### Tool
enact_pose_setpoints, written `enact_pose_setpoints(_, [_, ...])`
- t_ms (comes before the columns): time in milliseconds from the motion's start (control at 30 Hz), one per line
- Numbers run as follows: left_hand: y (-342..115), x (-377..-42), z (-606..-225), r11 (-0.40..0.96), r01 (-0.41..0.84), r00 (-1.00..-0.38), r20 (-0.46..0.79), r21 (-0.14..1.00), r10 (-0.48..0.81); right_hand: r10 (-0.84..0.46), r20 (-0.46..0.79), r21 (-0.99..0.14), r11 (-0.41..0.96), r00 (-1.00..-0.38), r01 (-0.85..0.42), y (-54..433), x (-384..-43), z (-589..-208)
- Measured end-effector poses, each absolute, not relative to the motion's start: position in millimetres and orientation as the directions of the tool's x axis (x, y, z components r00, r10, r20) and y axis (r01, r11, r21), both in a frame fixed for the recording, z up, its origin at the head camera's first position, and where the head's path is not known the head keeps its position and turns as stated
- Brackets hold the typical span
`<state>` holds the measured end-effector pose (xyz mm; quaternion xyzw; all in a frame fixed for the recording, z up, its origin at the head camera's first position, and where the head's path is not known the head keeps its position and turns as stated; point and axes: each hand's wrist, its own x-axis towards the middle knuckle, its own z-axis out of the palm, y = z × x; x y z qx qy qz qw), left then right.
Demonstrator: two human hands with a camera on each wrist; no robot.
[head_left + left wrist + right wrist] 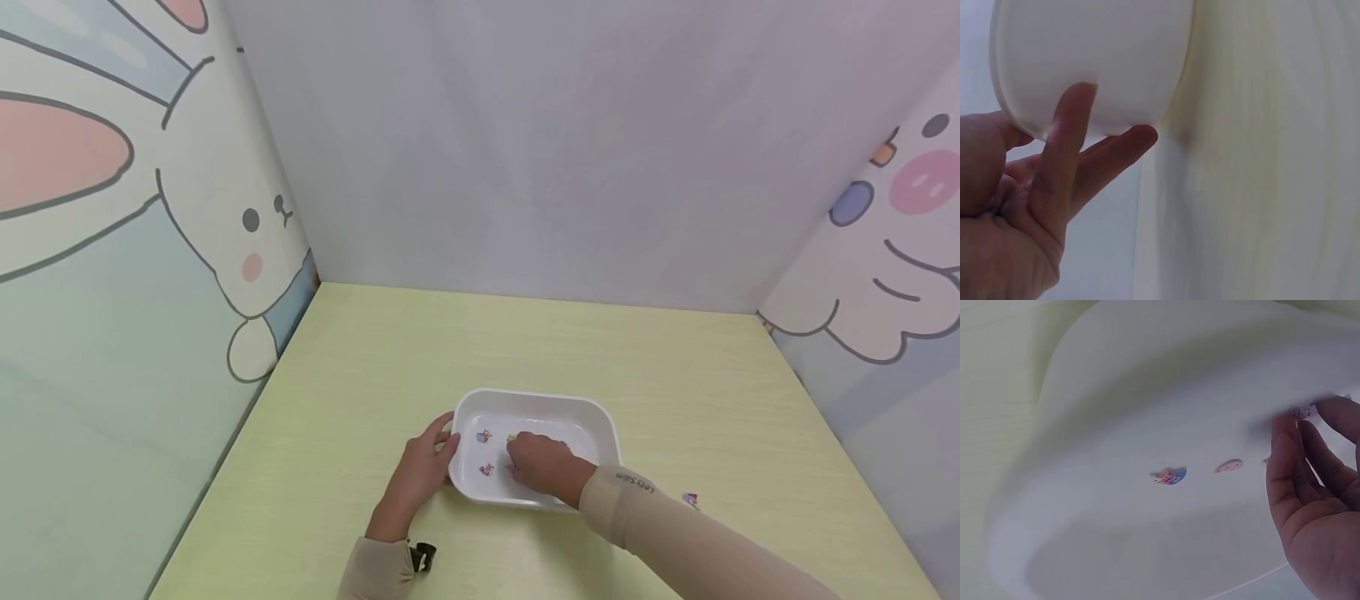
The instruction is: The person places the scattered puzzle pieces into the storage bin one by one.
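A white plastic tray (536,406) with rounded corners stands on the table. My left hand (417,472) holds it by its left end, the thumb at the rim and the fingers against the outer wall (1129,69). Inside the tray, my right hand (542,461) pinches a small pink speckled piece (1305,412) between its fingertips, close to the tray floor. Around it on the floor lie several small flat colourful pieces, among them a multicoloured half-round piece (1169,476) and a pink piece (1229,465). The right hand hides part of the tray in the head view.
Another small colourful piece (691,499) lies on the table (525,333) right of the tray, beside the right sleeve (697,533). A black clip-like object (423,556) shows at the left cuff. Printed cartoon panels (247,275) flank the table, with a pale backdrop behind.
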<state>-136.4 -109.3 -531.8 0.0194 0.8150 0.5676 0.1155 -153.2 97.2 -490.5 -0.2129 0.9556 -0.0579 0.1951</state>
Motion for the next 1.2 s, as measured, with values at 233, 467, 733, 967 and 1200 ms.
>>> enact_pose_setpoints(233, [-109, -137, -531, 0.348, -0.103, -0.973, -0.167, 0.932, 0.16, -0.464, -0.321, -0.211, 0.885, -0.825, -0.416, 99, -154, -490])
enact_pose_setpoints(467, [-109, -137, -531, 0.355, -0.099, -0.974, -0.164, 0.93, 0.157, -0.546, -0.249, -0.259, 0.833, -0.8, -0.488, 103, -156, -488])
enact_pose_setpoints(733, [-108, -137, -531, 0.349, -0.101, -0.974, -0.165, 0.931, 0.158, -0.494, -0.3, -0.297, 0.862, -0.816, -0.412, 103, -158, -482])
enact_pose_setpoints(967, [-108, -136, -530, 0.352, -0.095, -0.974, -0.161, 0.931, 0.161, -0.46, -0.322, -0.318, 0.876, -0.827, -0.363, 102, -163, -475])
enact_pose_setpoints(1200, [-108, -137, -529, 0.354, -0.094, -0.974, -0.16, 0.931, 0.162, -0.469, -0.286, -0.345, 0.864, -0.836, -0.367, 105, -169, -465])
